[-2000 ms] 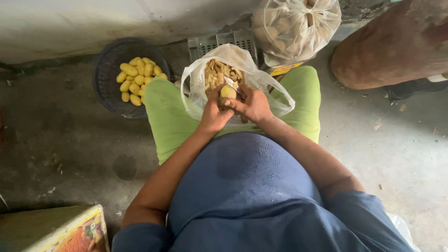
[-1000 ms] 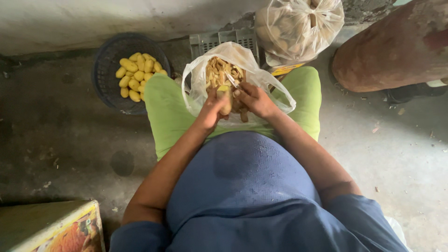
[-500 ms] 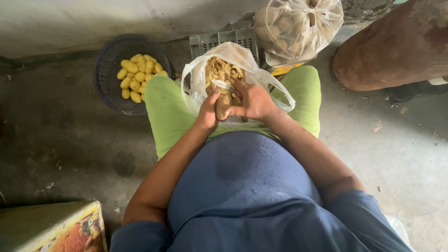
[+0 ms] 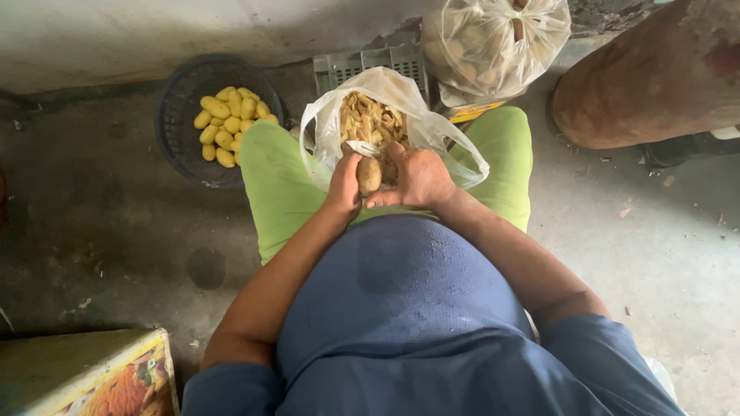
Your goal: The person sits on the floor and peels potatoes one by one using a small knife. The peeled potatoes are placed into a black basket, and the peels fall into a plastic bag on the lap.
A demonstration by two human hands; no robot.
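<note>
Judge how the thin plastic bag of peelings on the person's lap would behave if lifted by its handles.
The plastic bag looks thin and crumpled, so it would probably sag and flop rather than hold shape. The peelings fill it only partly, so it is likely light. Its mouth gapes open beside the left hand and right hand, so tilting might spill scraps.

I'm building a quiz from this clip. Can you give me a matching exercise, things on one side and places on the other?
Things:
1. brown potato
2. peeled yellow potatoes
3. peelings
4. tied clear bag

Places:
A. in the dark round basket
B. in the open bag on the lap
C. between both hands
D. far side, beside the grey crate

Pairs: 1-C, 2-A, 3-B, 4-D
</note>
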